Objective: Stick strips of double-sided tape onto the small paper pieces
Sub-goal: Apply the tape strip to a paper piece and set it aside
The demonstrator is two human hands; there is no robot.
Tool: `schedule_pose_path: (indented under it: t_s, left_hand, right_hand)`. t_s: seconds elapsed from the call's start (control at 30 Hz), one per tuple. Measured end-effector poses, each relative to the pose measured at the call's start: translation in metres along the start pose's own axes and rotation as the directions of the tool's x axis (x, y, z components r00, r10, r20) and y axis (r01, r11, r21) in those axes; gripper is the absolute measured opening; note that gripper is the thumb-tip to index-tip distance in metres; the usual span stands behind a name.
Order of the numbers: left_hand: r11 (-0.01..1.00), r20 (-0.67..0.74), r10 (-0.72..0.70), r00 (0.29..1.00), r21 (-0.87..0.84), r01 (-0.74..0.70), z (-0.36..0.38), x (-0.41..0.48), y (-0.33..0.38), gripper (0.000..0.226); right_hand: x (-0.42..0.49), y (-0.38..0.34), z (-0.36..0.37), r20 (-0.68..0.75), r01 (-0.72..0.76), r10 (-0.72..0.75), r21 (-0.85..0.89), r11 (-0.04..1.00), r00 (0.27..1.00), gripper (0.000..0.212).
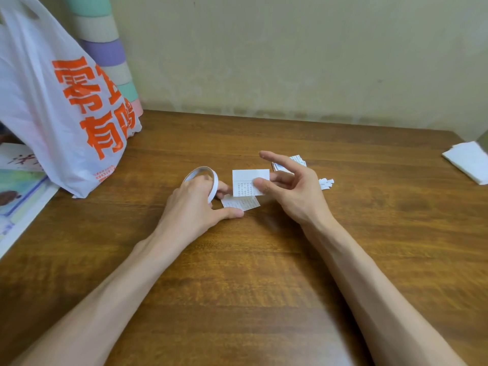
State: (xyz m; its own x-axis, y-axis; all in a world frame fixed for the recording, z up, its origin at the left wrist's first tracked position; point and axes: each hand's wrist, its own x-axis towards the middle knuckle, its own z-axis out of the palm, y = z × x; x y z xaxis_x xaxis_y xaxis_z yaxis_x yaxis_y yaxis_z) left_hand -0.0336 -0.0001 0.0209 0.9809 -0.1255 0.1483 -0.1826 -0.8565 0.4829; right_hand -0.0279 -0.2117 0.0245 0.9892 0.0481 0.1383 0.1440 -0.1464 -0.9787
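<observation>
My left hand (196,207) grips a thin white roll of double-sided tape (204,172), held on edge just above the wooden table (237,273). My right hand (293,188) pinches a small white printed paper piece (245,180) between thumb and fingers; a white strip runs across the top of that piece. A second printed paper piece (241,202) lies flat on the table under both hands. Behind my right hand sits a small stack of paper pieces (297,160). Several tiny white scraps (326,183) lie to its right.
A white plastic bag (60,107) with orange characters stands at the left, with a pastel-striped cylinder (105,48) behind it. Printed sheets (21,191) lie at the left edge. Folded white paper (467,162) rests at the far right. A wall closes the table's back.
</observation>
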Motion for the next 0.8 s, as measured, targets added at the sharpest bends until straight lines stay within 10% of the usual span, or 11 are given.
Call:
schedule_pose_path:
  t_s: [0.6, 0.8]
  left_hand:
    - [0.994, -0.154, 0.049, 0.987, -0.088, -0.063, 0.009, 0.013, -0.009, 0.025]
    - [0.887, -0.221, -0.002, 0.975, -0.450, -0.100, 0.004, 0.004, 0.003, 0.024]
  right_hand:
    - [0.003, -0.004, -0.028, 0.235, 0.080, 0.082, -0.607, 0.791, 0.968, 0.071]
    - [-0.008, -0.022, -0.021, 0.345, -0.165, 0.140, 0.045, 0.985, 0.928, 0.031]
